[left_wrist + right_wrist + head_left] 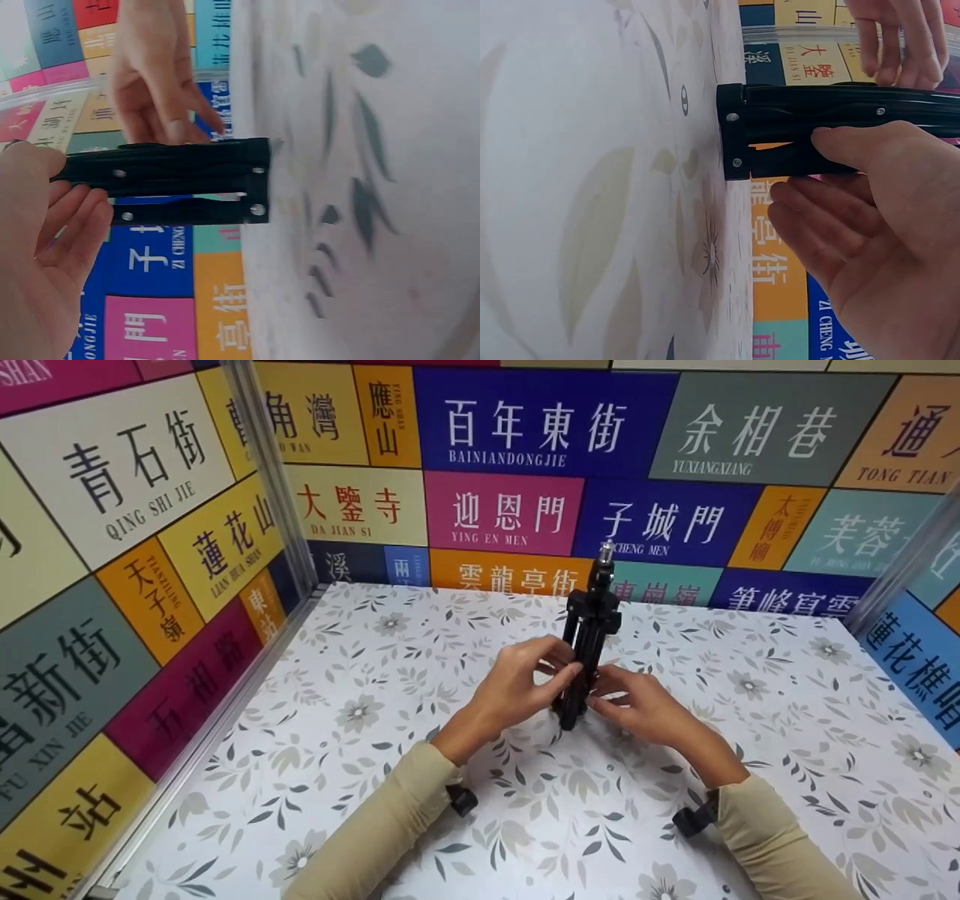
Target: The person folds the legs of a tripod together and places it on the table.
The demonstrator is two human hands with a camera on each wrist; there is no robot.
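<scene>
A folded black tripod stand (592, 630), with a silver stud on top, is held upright over the patterned table. My left hand (517, 679) grips it from the left, thumb and fingers around its legs. On the other side, my right hand (649, 709) pinches the legs lower down. In the right wrist view the right thumb (862, 142) lies along a black leg, with the other fingers curled beneath. The left wrist view shows the tripod's lower end (259, 180) close to the tabletop; whether it touches is unclear.
A white tabletop (360, 810) with grey leaves and flowers lies under both arms. Colourful sign-printed panels (502, 514) stand behind it and at the sides, with a metal corner post (274, 472) at left. Each wrist carries a small black mount (694, 819).
</scene>
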